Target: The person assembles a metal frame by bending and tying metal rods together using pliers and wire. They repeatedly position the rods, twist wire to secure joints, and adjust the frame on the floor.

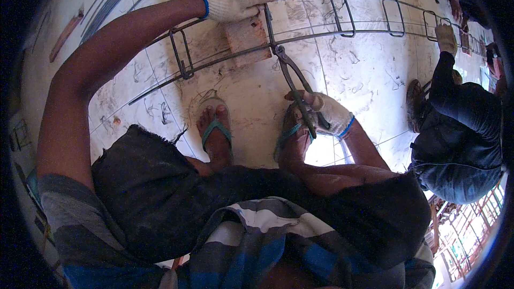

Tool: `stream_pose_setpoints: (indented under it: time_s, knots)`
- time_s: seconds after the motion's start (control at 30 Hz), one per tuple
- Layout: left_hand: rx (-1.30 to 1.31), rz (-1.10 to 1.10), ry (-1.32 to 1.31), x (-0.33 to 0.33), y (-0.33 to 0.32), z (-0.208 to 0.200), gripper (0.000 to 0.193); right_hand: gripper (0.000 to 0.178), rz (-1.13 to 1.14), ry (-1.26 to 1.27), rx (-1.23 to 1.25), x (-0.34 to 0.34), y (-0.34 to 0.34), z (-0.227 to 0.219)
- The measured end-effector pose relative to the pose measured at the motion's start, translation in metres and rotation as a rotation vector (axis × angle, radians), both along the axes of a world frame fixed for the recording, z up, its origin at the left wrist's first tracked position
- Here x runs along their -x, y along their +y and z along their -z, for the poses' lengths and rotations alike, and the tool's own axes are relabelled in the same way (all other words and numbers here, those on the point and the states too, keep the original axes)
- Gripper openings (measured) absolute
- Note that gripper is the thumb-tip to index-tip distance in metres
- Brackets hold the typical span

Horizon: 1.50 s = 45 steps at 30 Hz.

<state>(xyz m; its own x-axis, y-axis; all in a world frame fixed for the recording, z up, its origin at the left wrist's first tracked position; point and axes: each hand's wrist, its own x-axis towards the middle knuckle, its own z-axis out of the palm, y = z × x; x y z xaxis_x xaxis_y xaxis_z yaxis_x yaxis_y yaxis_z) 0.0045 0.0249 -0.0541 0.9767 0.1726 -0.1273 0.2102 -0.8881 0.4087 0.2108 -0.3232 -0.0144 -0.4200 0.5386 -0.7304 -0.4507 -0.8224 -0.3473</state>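
Note:
A long, narrow cage of steel rods (305, 36) with rectangular stirrups (342, 13) runs across the floor in front of me. My left hand (233, 5), in a white knit glove with a blue cuff, grips the far rod beside a stirrup (269, 25); its fingers point along the rod and its palm side is hidden. Gloved as well, my right hand (329, 113) is closed round the handles of pincers (292, 69). The pincer jaws meet the near rod at that stirrup's lower corner. A reddish block (247, 37) lies under the cage there.
At the right a crouching person in dark clothes (455, 128) has a gloved hand (445, 40) on the cage. Loose rods (115, 2) lie at the upper left near a wooden piece (65, 37). Wire scraps (166, 112) litter the tiles by my sandalled feet (216, 128).

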Motion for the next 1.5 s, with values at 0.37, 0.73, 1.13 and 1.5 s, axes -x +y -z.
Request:
stream_pose_setpoints:
  time_s: [0.37,0.73,1.13,1.5]
  knots:
    - [0.023,0.001,0.062,-0.006,-0.002,-0.005,0.068,0.083,-0.57,-1.374,-0.503,0.02,0.03,-0.055]
    - [0.015,0.009,-0.002,-0.006,-0.004,-0.001,0.069,0.074,-0.637,-1.745,-0.618,0.022,0.029,-0.037]
    - [-0.053,-0.046,0.064,-0.004,-0.004,-0.002,0.065,0.037,-0.65,-0.463,-0.161,-0.052,0.079,-0.035]
    - [-0.056,-0.013,-0.032,0.0,-0.003,0.009,0.065,0.083,-0.173,-0.041,-0.149,0.001,0.028,-0.003]
